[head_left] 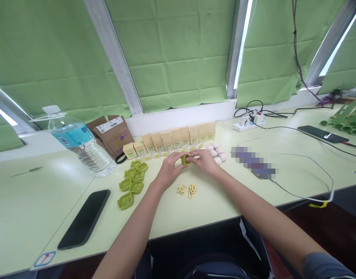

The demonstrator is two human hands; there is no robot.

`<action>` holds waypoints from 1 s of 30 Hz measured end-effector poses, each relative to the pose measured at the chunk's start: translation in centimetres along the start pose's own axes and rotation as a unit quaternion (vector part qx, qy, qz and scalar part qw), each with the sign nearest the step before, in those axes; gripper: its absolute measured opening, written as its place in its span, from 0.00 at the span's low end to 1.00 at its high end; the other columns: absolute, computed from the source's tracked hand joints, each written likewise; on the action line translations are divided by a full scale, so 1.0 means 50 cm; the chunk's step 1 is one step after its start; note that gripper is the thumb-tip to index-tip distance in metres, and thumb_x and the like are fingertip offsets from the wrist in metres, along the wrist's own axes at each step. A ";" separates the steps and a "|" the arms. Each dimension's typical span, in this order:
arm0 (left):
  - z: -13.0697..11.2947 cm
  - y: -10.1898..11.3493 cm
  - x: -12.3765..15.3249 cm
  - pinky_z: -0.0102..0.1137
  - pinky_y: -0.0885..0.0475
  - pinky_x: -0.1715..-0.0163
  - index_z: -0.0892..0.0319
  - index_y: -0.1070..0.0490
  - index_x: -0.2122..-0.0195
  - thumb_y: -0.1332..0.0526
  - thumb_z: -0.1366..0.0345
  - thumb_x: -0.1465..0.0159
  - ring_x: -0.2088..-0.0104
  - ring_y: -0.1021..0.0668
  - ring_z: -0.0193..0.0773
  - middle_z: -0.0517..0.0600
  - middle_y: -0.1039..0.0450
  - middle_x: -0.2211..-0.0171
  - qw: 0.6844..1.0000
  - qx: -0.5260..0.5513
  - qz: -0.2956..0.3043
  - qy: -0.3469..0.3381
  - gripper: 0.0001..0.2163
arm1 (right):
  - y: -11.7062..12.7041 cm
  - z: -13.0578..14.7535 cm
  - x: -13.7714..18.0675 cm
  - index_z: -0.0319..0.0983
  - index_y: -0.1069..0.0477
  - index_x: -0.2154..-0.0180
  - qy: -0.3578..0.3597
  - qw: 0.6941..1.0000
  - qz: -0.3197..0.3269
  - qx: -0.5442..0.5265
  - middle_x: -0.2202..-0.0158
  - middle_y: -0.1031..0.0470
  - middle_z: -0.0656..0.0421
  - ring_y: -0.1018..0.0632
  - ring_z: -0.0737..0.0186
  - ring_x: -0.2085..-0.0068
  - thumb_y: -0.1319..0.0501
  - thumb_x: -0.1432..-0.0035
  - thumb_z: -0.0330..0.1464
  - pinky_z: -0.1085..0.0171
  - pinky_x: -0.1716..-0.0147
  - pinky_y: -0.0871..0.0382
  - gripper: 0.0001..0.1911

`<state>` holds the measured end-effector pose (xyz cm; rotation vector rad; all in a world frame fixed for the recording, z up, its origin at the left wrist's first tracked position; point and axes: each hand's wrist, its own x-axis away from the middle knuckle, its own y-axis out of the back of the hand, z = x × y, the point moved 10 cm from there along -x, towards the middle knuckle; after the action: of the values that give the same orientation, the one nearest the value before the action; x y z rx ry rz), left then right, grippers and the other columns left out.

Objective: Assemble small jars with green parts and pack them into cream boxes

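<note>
**Olive-green cup (186,159) pinched between your two hands, cream loops (181,190) on your side of it**

Your left hand (169,169) and right hand (206,161) both grasp the small cup by the fingertips, left fingers on one side, right fingers on the other. It sits in front of you, right between the grips, so neither hand is clearly nearer. Your fingers cover much of it; you cannot tell its long axis from here, nor whether it clears the table (163,219) or touches it.

The cream loops lie in two small clusters between your forearms, straight back toward your body from the cup and well apart from both hands. Off to your left, past the left wrist, stand seven olive-green trays (137,176) with open tops, grouped close together. Pinkish-white rounded pieces (217,151) are heaped just beyond your right hand, which is the nearer one to them.

The pale tabletop is smooth and flat. Behind your hands runs a row of small tan cartons (166,140), with a water bottle (87,147) and an opened cardboard box (112,135) to the left. A dark phone (84,219) lies beyond your left forearm, a power strip (250,124) sits at the back right, and green blinds (178,54) cover the windows.
</note>
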<state>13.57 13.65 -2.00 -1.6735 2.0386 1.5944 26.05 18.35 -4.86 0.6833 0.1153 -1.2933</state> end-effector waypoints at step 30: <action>0.004 -0.002 0.000 0.38 0.27 0.53 0.52 0.31 0.46 0.34 0.69 0.39 0.58 0.23 0.39 0.50 0.23 0.52 1.000 -0.019 -0.002 0.017 0.20 | -0.001 -0.006 0.002 0.38 0.23 0.58 -0.033 0.999 0.000 -0.002 0.64 0.18 0.56 0.19 0.61 0.63 0.36 0.43 0.30 0.62 0.59 0.26 0.10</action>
<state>13.53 13.82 -2.15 -1.7280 2.0310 1.6234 26.13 18.44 -5.15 0.6366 0.0637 -1.3132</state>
